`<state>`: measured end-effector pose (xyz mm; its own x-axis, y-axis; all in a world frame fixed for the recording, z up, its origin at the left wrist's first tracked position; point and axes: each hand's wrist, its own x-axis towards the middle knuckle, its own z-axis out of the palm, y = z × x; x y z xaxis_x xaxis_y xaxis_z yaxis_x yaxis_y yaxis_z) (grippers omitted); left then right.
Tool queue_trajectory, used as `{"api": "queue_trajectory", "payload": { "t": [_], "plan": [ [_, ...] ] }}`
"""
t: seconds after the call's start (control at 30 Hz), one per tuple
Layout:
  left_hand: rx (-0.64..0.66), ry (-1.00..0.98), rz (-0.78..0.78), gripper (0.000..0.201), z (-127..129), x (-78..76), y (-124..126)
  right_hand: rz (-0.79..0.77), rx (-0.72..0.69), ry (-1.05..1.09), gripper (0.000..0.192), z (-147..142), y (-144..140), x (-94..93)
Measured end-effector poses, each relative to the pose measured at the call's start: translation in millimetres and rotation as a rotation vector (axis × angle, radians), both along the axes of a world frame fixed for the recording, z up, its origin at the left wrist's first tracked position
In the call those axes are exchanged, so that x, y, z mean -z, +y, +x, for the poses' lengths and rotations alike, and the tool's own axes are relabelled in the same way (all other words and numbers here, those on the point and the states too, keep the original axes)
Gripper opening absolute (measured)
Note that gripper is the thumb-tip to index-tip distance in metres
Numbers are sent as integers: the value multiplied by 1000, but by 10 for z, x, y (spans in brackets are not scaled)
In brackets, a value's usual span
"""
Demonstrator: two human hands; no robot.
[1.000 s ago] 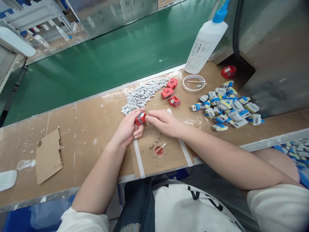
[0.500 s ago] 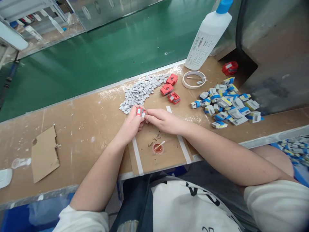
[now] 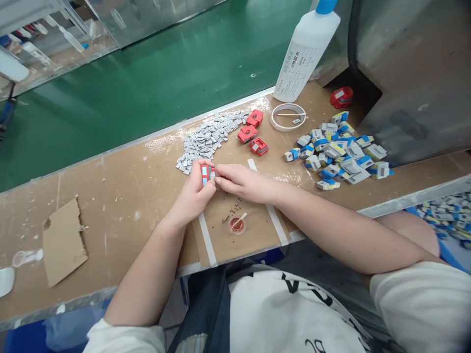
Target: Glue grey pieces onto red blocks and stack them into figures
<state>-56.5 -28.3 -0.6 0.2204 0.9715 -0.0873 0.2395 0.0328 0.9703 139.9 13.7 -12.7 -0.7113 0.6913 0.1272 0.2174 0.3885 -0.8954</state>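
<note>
My left hand [image 3: 191, 193] grips a small red housing [image 3: 206, 174] with grey inserts showing on its face, held just above the brown worktop. The fingertips of my right hand [image 3: 239, 181] press against the housing's right side; whether they pinch a small grey piece there I cannot tell. Just beyond the hands lies a heap of small grey metal pieces [image 3: 208, 139]. Three more red housings [image 3: 252, 133] lie to the right of that heap.
A small red dish with a stick [image 3: 236, 224] sits near the front edge. A pile of blue-and-grey parts [image 3: 340, 157] lies to the right, with a white ring [image 3: 288, 117], a white glue bottle [image 3: 303, 51] and another red housing [image 3: 341, 97]. Behind runs a green conveyor belt [image 3: 154, 83]. A cardboard scrap [image 3: 62, 242] lies left.
My left hand has turned the red housing so its face with grey inserts shows; my right fingertips have stayed against it. The camera view has shifted slightly.
</note>
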Motion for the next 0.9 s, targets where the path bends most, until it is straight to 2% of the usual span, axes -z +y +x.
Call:
{"api": "queue_trajectory", "payload": {
  "t": [0.1, 0.23, 0.33, 0.43, 0.5, 0.63, 0.77, 0.9],
  "plan": [
    [-20, -71, -52, 40, 38, -7, 8, -22, 3, 57, 24, -21, 14, 12],
    [-6, -375, -287, 39, 99, -99, 47, -14, 11, 115, 34, 53, 69, -105],
    [15, -596, -417, 41, 102, -171, 78, 52, 49, 57, 46, 220, 55, -291],
    [45, -702, -426, 48, 65, -209, 87, 152, -2, -100, 47, 397, -96, -433],
    [55, -727, -400, 49, 41, -216, 83, 211, -52, -233, 44, 467, -253, -444],
    [46, -750, -377, 50, 36, -193, 78, 258, -90, -413, 38, 473, -542, -314],
    [90, -671, -338, 48, 76, -115, 88, 322, -95, -409, 35, 420, -677, -205],
    [125, -466, -160, 49, 123, -59, 98, 428, -50, -393, 34, 412, -717, -215]
  ]
}}
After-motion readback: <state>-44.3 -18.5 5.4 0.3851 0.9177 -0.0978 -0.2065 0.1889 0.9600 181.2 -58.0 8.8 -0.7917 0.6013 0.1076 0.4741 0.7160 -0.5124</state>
